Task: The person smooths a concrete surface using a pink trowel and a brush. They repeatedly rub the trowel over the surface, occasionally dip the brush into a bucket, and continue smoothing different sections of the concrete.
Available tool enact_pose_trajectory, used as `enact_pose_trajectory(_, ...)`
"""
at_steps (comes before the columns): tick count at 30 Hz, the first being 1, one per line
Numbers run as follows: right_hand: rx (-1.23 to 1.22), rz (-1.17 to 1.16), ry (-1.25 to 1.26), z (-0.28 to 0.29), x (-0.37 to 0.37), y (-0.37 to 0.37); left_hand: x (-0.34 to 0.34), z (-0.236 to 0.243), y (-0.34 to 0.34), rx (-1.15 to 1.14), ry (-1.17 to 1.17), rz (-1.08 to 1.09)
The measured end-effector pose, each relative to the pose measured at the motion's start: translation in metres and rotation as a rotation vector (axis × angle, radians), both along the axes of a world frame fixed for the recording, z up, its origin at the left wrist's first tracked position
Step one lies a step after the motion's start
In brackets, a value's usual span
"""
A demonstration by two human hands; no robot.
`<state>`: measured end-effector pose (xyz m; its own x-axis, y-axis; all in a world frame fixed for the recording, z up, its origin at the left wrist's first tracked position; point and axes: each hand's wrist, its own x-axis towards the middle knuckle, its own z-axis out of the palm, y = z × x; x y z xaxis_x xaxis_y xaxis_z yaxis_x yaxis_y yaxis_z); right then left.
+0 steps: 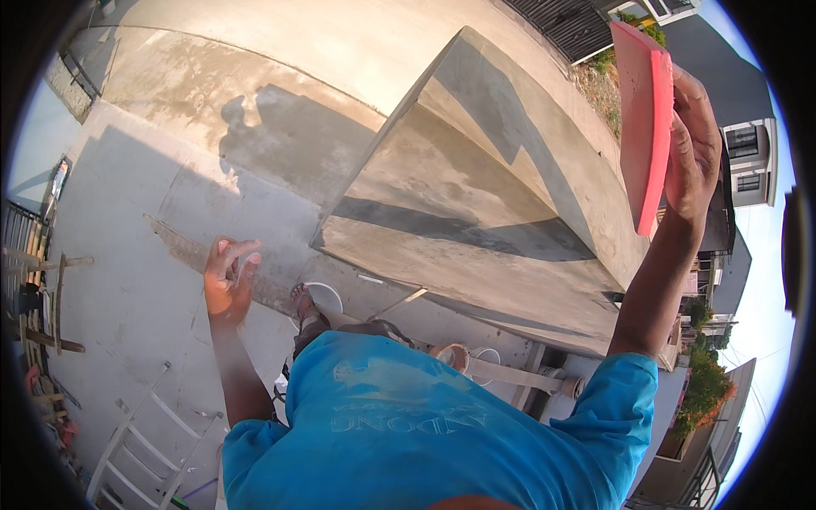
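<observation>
My right hand [693,144] is raised at the upper right, gripping a red, slightly curved board-like tool [639,93]. It is held beside a large angular concrete structure [459,187], whose faces show darker bands and shadow. My left hand [231,272] is at the lower left, empty, with its fingers loosely bent and apart, over the grey ground below. My foot [302,299] shows near a white round container [323,296] at the base of the structure.
A metal ladder [144,446] lies at the lower left, near stacked timber [42,297]. Buckets [450,359] and a horizontal plank [510,374] are below the structure. Paved concrete [187,59] spreads behind. A dark fence [552,17] and houses [748,157] stand beyond.
</observation>
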<state>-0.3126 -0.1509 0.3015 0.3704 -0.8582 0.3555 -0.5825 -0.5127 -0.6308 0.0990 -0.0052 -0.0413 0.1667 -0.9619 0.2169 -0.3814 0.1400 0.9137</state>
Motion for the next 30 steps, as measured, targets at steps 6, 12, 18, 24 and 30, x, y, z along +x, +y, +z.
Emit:
enact_pose_trajectory(6, -0.155, -0.121, 0.582, -0.011, 0.044, -0.101, 0.002, -0.043, 0.004, 0.131, -0.156, 0.040)
enact_pose_trajectory(12, -0.241, 0.046, 0.665, -0.055, 0.046, -0.157, 0.012, -0.071, 0.035, 0.206, -0.105, 0.075)
enact_pose_trajectory(18, -0.169, 0.067, 0.666, -0.064, 0.052, -0.166, 0.015, -0.077, 0.044, 0.288, -0.171, 0.076)
enact_pose_trajectory(24, -0.177, 0.288, 0.595, -0.061, 0.072, -0.133, 0.009, -0.079, 0.038, 0.200, -0.203, 0.051)
enact_pose_trajectory(30, -0.102, 0.481, 0.687, -0.052, 0.056, -0.062, 0.002, -0.084, 0.040, 0.100, -0.209, 0.054)
